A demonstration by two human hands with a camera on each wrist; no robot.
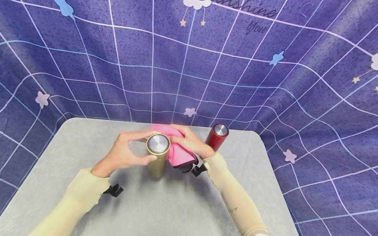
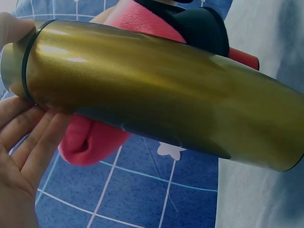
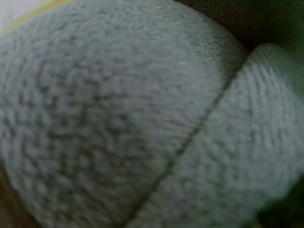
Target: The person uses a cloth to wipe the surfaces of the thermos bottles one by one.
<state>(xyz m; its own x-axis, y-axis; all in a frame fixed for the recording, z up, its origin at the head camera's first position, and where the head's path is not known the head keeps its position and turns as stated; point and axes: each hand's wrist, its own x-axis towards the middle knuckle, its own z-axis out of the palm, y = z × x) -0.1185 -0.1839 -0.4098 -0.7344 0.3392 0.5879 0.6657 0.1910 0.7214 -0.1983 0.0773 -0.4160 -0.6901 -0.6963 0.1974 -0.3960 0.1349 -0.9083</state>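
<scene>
A gold vacuum flask (image 1: 157, 166) with a round silver-topped lid (image 1: 158, 143) is upright at the middle of the table. My left hand (image 1: 121, 154) grips it near the top, thumb on the near side and fingers at the far side. The left wrist view shows the flask's glossy body (image 2: 156, 90) with fingers (image 2: 45, 137) at the band under the lid. In my right hand (image 1: 192, 141) is a pink cloth (image 1: 180, 155) with a dark lower part, held against the flask's right side. Grey fuzzy fabric (image 3: 118, 109) fills the right wrist view.
A red vacuum flask (image 1: 215, 140) stands behind my right wrist, near the back of the table. The grey tabletop (image 1: 165, 209) ends at a blue gridded curtain (image 1: 133, 72) behind it. Small black devices (image 1: 114, 190) are worn at both wrists.
</scene>
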